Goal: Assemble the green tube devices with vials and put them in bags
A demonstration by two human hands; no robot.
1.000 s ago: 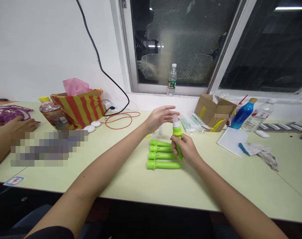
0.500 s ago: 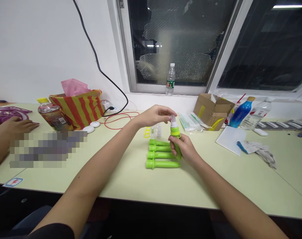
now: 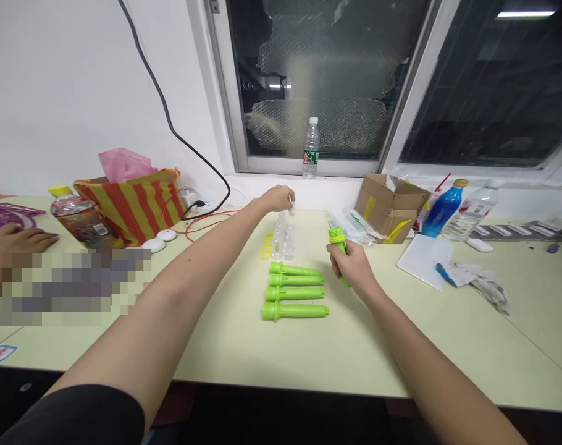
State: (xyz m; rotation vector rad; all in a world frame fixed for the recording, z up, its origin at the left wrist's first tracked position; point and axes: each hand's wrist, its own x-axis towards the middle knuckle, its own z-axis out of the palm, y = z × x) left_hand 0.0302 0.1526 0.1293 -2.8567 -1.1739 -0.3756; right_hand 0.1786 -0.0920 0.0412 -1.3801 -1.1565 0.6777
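Hands at the counter (image 3: 234,352): the left hand (image 3: 280,198) reaches close to the back edge, below the window, its grip pinching a small clear piece (image 3: 292,209); whether that piece touches the counter, one cannot tell. The right hand (image 3: 352,266), right of the middle, has its grip closed around a green tube (image 3: 337,238); a strip of counter lies between the four green tubes (image 3: 297,311) and the front edge, and another between the right hand and the white sheet (image 3: 424,261). Compared with the earlier frame, the clear piece is off the held tube, whose threaded mouth now shows, and the hands are farther apart. The held tube's mouth points up and toward the back edge, its long axis leaning slightly left; the four others lie roughly parallel to the front edge, collared ends left; clear parts (image 3: 289,241) and yellow rings (image 3: 267,246) stand or lie behind them.
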